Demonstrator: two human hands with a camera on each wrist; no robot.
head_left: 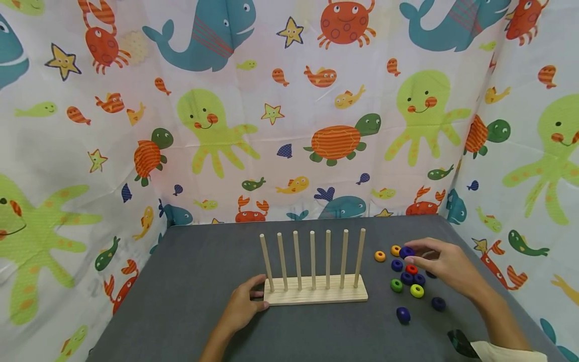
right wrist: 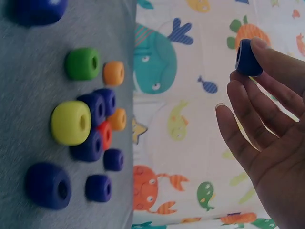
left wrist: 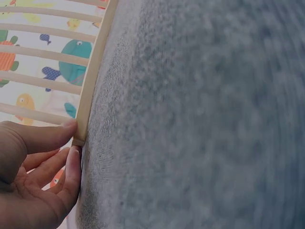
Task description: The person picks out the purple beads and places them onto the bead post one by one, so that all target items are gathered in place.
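Note:
A pale wooden peg stand [head_left: 316,296] with several upright dowels stands on the grey table. My left hand [head_left: 243,306] holds its left end; in the left wrist view the thumb lies over the base's end [left wrist: 85,119] and a finger lies under or against its edge. Between thumb and fingers my right hand [head_left: 445,264] pinches a dark blue bead [right wrist: 249,58], raised over the loose beads on the right. Below it are a red bead [head_left: 411,269], a yellow bead [head_left: 417,291], a green bead [head_left: 396,285] and several blue ones.
Two orange beads [head_left: 379,256] lie between the stand and the group. A blue bead [head_left: 403,315] sits nearer the front, another blue bead [head_left: 438,303] to the right. A sea-animal curtain [head_left: 289,110] surrounds the table [head_left: 199,261] at the back and sides.

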